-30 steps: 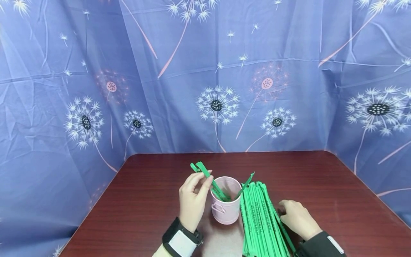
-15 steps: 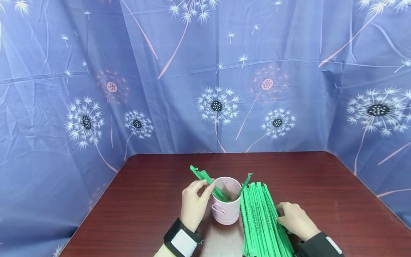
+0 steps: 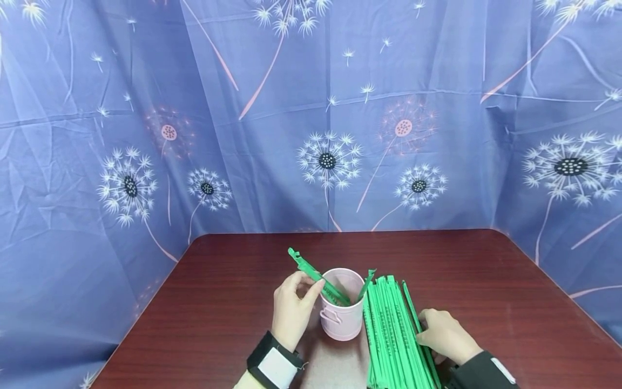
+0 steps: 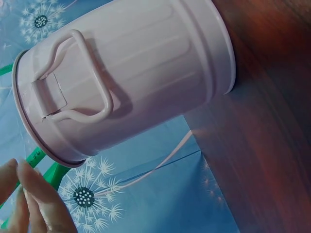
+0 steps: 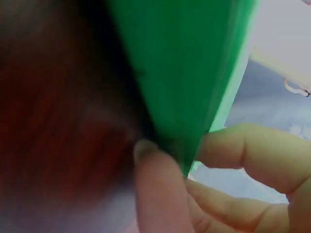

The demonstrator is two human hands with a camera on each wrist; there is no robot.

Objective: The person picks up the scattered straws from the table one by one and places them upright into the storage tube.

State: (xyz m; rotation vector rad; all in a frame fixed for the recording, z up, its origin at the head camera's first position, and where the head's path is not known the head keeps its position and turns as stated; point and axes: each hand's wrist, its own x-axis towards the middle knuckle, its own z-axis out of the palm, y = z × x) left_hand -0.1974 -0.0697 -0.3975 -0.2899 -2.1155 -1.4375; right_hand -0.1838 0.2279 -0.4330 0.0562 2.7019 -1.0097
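A small pink bucket (image 3: 342, 322) stands upright mid-table, its wire handle (image 4: 104, 92) folded down in the left wrist view. My left hand (image 3: 293, 305) pinches green wrapped straws (image 3: 311, 268) that slant over the bucket's left rim, lower ends inside. Another green straw (image 3: 366, 283) leans on the right rim. Right of the bucket lies a pile of green wrapped straws (image 3: 391, 335) with dark print. At that pile's right edge, my right hand (image 3: 447, 335) pinches an outer straw (image 3: 412, 308), whose far end stands apart from the rest. The right wrist view shows thumb and finger on green wrapping (image 5: 180, 73).
The dark red wooden table (image 3: 233, 302) has rounded far corners. A blue cloth with dandelion prints (image 3: 272, 178) hangs behind it and along both sides. Both wrists wear black bands (image 3: 274, 361).
My left hand has sunk slightly and its straws tilt lower. My right hand has come left onto the pile's edge, and an outer straw has parted from the others. The right-rim straw has dropped lower.
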